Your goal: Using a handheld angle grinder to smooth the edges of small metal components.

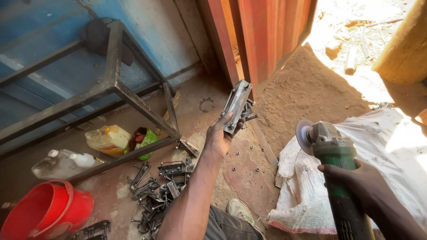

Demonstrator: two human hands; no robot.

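The left hand (pixel 221 135) grips a metal bracket (pixel 236 106) by its lower end, raised over the dirt floor; stiff, heavy, likely sharp-edged. The right hand (pixel 356 180) clenches a green grinder (pixel 331 155) by its body, above a white sack (pixel 391 146)

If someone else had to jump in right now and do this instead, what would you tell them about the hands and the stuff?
Left hand: grip closed around a flat grey metal bracket, held up over the dirt floor.
Right hand: grip closed around the green angle grinder; its disc faces the bracket but is apart from it.
More metal brackets lie piled on the floor by the steel frame. A white sack lies under the grinder; a red bucket stands at the lower left.
Done: bracket picked up, grinder in hand.
Left: disc and bracket have not yet met; the pile waits.
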